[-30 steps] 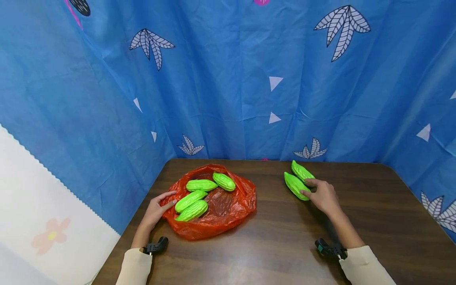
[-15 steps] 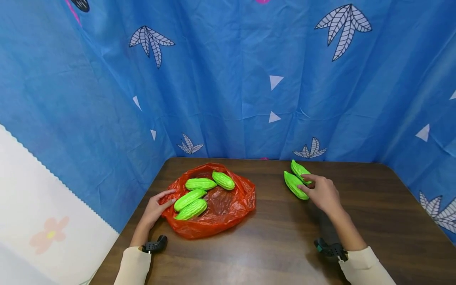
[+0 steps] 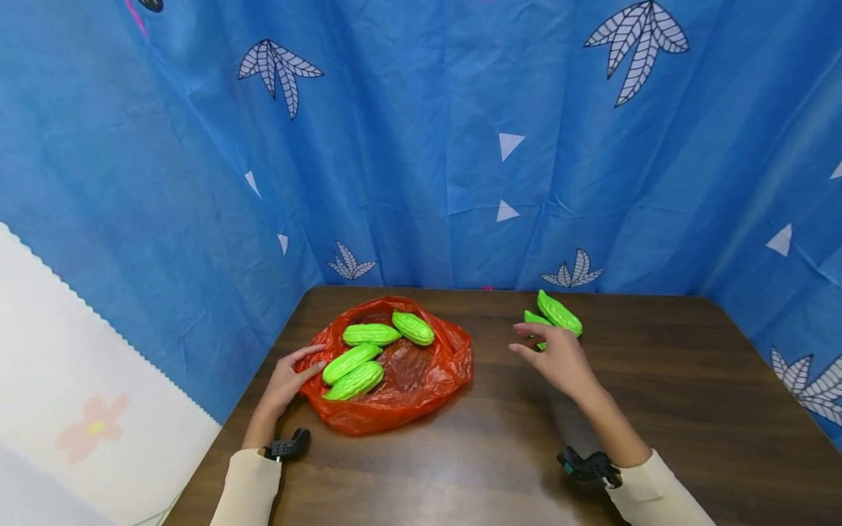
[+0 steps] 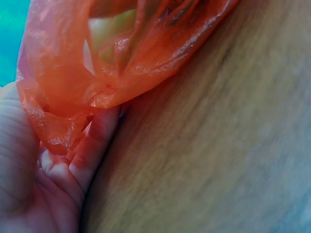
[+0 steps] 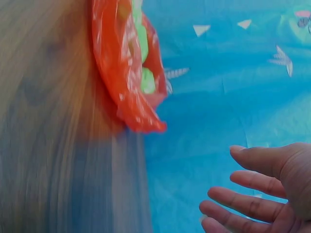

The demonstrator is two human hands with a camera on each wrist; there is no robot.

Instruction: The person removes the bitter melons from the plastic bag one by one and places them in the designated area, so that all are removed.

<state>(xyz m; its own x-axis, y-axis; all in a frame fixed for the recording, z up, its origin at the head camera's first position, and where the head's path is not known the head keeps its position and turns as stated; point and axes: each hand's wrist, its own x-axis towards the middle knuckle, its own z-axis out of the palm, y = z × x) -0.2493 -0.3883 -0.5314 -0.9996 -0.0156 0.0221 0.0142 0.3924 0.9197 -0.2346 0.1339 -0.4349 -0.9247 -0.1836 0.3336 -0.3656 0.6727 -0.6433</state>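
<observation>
A red plastic bag point(image 3: 388, 420) lies spread wide on the left of the table, with several bright green bitter melons point(image 3: 355, 381) inside it. At its left edge my left hand point(image 3: 284, 386) pinches the plastic; in the left wrist view thumb and fingers close around a gathered fold of the bag point(image 4: 63, 121). Two more bitter melons point(image 3: 559, 314) rest side by side at the back right, the nearer one mostly hidden behind my right hand point(image 3: 559, 359). That hand holds nothing, and the right wrist view shows its fingers point(image 5: 245, 201) loosely extended and spread.
The dark wooden table point(image 3: 447, 475) reaches back to a blue patterned curtain point(image 3: 408, 146). A white cloth with a flower print point(image 3: 92, 431) hangs at the left. Each wrist wears a black camera mount point(image 3: 588, 467).
My right hand has let go of the bitter melon, lifted off and moved left, in front of the nearer one. My left hand stays on the bag.
</observation>
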